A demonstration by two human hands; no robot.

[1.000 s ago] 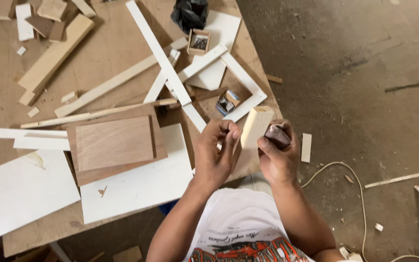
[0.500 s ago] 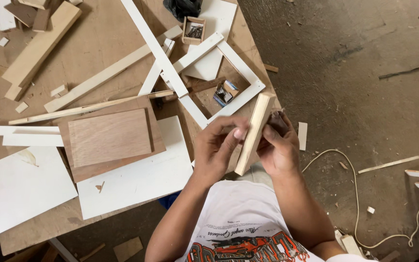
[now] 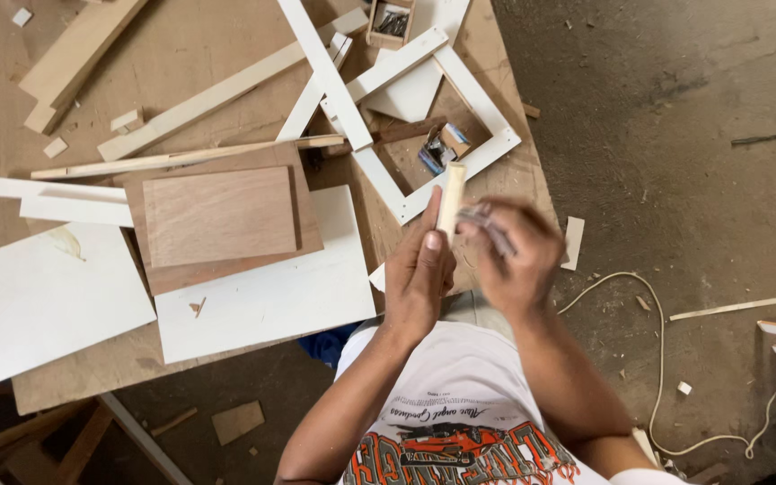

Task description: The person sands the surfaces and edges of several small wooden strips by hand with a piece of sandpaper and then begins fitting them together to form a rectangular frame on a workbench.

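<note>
Standing on end between both hands, the short pale wooden block (image 3: pixel 451 199) is held above the near right edge of the brown plywood table (image 3: pixel 92 377). Left hand (image 3: pixel 419 274) lies flat against the block, fingers pressed together. Right hand (image 3: pixel 514 260) is blurred, pinching a small dark piece (image 3: pixel 487 224) just beside it. White-painted wooden frame (image 3: pixel 487 148) lies just beyond; brown rectangular board (image 3: pixel 219 216) lies left.

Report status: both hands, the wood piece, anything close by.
Left hand grips small wood block, upright. Right hand blurred, holds a small dark thing against it. White frame on the bench just beyond.
</note>
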